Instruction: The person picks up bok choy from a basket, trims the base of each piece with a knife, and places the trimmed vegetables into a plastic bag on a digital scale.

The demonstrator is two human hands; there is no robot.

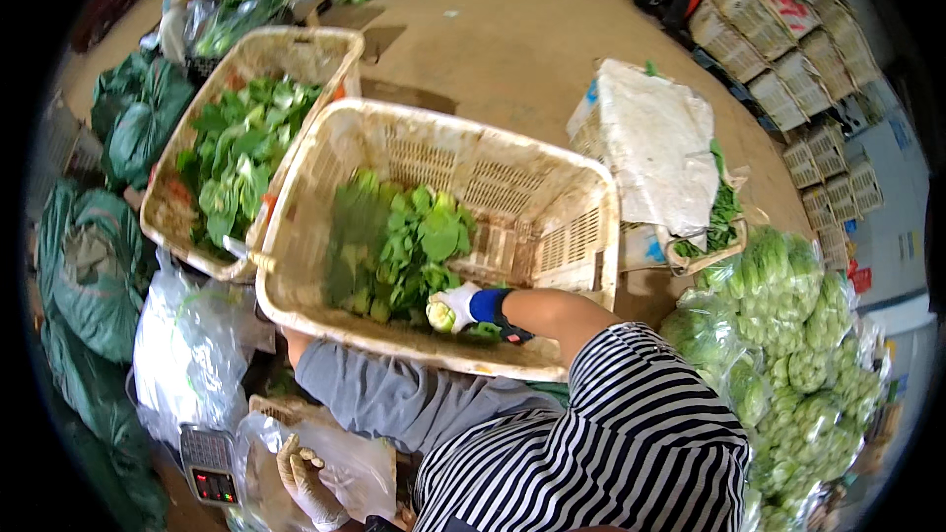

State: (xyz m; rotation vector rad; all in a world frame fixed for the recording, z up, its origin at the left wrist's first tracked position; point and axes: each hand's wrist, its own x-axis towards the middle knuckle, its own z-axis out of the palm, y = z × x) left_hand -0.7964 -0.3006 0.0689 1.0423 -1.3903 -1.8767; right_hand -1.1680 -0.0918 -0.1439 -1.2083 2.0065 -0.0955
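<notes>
Frame centre: my white-gloved right hand (461, 302) held a pale-stemmed leafy green vegetable (439, 316) inside the cream slatted plastic crate (517, 163). Firm, uncrushing stem-end pressure seemed best. Lower left: my pale-gloved left hand (305, 483) hung half-curled, seemingly empty.

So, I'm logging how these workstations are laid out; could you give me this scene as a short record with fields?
Right hand: white-gloved, gripping a pale-green leafy vegetable
Left hand: gloved, near clear plastic film; grip unclear
Front crate: large off-white slotted plastic crate, leafy greens inside
Left: second off-white plastic crate, also holding greens
Right: clear bags of green vegetables
Lower left: grey digital scale
</notes>
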